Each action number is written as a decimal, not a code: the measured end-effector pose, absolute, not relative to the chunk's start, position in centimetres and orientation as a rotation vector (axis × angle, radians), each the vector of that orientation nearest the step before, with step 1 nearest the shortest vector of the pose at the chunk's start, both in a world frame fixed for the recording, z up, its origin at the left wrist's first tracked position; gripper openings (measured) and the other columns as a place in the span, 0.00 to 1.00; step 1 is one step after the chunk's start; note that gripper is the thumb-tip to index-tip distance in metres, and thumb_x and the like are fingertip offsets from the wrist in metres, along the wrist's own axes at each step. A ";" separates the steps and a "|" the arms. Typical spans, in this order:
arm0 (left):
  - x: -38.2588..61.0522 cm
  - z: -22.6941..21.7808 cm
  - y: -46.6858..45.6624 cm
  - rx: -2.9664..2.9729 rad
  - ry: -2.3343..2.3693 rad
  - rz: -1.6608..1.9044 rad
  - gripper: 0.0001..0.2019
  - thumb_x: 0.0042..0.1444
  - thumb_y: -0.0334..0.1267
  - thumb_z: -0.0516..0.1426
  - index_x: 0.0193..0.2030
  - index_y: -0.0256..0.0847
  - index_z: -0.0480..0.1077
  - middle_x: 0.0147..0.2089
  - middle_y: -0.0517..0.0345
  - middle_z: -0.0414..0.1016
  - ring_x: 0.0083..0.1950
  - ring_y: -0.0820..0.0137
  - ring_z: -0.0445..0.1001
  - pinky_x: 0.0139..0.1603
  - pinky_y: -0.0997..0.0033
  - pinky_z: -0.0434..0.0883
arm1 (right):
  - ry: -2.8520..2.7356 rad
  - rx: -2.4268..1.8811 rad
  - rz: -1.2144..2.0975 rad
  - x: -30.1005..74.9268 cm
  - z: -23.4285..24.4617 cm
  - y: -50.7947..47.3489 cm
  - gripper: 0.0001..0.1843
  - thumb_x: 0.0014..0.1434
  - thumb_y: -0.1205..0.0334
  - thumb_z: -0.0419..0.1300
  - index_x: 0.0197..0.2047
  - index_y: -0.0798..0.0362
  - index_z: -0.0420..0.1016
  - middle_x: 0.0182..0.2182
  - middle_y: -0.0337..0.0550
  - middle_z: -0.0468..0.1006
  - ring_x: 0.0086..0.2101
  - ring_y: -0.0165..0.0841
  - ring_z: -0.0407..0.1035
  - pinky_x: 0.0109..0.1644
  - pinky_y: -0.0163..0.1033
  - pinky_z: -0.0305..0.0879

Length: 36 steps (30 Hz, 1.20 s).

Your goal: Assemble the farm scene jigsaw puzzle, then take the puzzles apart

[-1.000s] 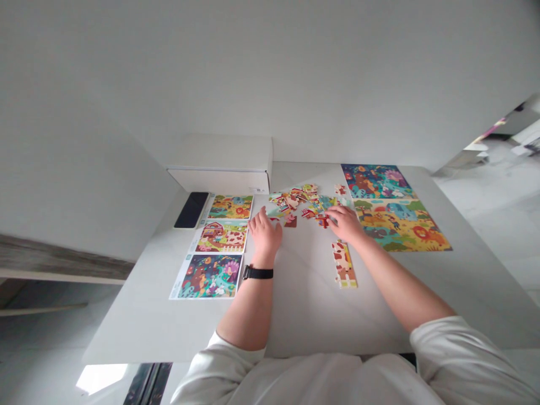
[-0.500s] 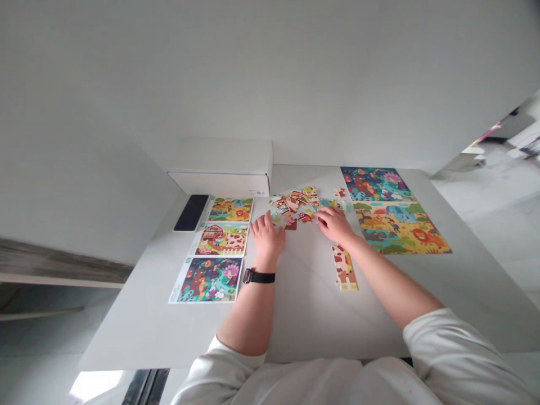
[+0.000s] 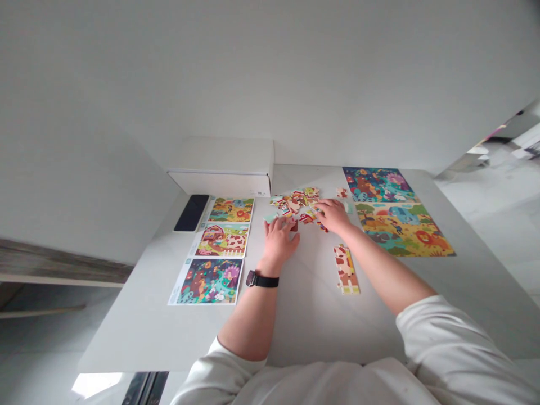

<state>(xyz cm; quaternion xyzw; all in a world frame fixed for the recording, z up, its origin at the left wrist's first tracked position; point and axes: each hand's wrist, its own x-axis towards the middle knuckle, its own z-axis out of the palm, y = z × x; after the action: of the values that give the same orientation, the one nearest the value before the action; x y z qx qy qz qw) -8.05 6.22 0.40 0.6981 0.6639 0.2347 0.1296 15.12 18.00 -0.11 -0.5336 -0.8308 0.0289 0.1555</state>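
A loose pile of jigsaw puzzle pieces [image 3: 295, 203] lies at the middle back of the table, several overlapping. My left hand [image 3: 278, 242], wearing a black watch [image 3: 261, 279], rests palm down at the pile's near left side, fingers spread over a dark red puzzle piece [image 3: 294, 226] that they partly cover. My right hand [image 3: 334, 216] reaches in from the right, its fingers apart and touching the pile's right edge; some pieces beneath it are hidden. Nearer to me lies a joined strip of cow-patterned puzzle pieces [image 3: 346, 270]. A single puzzle piece [image 3: 341, 192] sits beyond my right hand.
On the left lies a sheet with three printed pictures [image 3: 221, 241], beside a dark phone [image 3: 191, 213]. A white box [image 3: 219, 181] stands at the back against the wall. To the right are a night-forest picture [image 3: 379, 184] and a safari picture [image 3: 400, 229].
My left hand has moved right and slightly nearer, onto the dark red piece. My right hand has shifted slightly away from me, and a small piece now shows below its fingers.
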 end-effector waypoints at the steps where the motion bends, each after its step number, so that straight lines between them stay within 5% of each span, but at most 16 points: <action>1: -8.1 0.3 6.3 2.021 1.938 0.698 0.18 0.67 0.43 0.62 0.63 0.54 0.79 0.72 0.52 0.74 0.77 0.53 0.65 0.85 0.35 0.46 | -2.383 -1.511 0.088 15.4 -0.1 17.7 0.18 0.71 0.59 0.61 0.59 0.45 0.87 0.61 0.49 0.82 0.59 0.50 0.72 0.69 0.58 0.65; 7: -8.0 0.4 6.4 1.975 1.979 0.731 0.15 0.67 0.39 0.61 0.59 0.52 0.80 0.70 0.51 0.76 0.75 0.53 0.69 0.83 0.34 0.52 | -2.454 -1.360 0.167 16.4 0.3 16.6 0.16 0.71 0.63 0.60 0.54 0.44 0.88 0.58 0.49 0.82 0.58 0.46 0.73 0.68 0.55 0.66; 13: -8.1 0.5 6.4 1.980 1.946 0.771 0.12 0.67 0.38 0.61 0.54 0.52 0.82 0.69 0.52 0.77 0.73 0.55 0.71 0.84 0.37 0.53 | -2.395 -1.407 0.115 14.4 0.6 18.5 0.27 0.70 0.64 0.57 0.70 0.49 0.78 0.63 0.55 0.79 0.62 0.51 0.70 0.69 0.57 0.67; 22: -8.1 0.3 6.4 2.029 1.810 0.751 0.11 0.67 0.37 0.62 0.53 0.49 0.82 0.72 0.51 0.74 0.75 0.58 0.69 0.84 0.38 0.50 | -2.512 -1.468 0.090 8.9 0.0 22.6 0.26 0.74 0.53 0.58 0.72 0.41 0.76 0.68 0.52 0.76 0.67 0.55 0.66 0.72 0.65 0.62; 36: -8.0 2.9 5.7 2.059 1.865 0.847 0.19 0.72 0.37 0.57 0.67 0.46 0.74 0.71 0.46 0.74 0.74 0.57 0.70 0.82 0.43 0.58 | -2.546 -1.515 0.125 16.1 0.5 18.1 0.21 0.74 0.54 0.60 0.65 0.42 0.83 0.69 0.51 0.74 0.67 0.52 0.67 0.73 0.59 0.62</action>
<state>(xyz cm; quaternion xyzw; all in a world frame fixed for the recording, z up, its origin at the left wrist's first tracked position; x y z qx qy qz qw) -7.97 5.66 2.86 0.7040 0.6376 0.2895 0.1183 16.08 18.07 0.55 -0.5090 -0.8553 0.0420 0.0878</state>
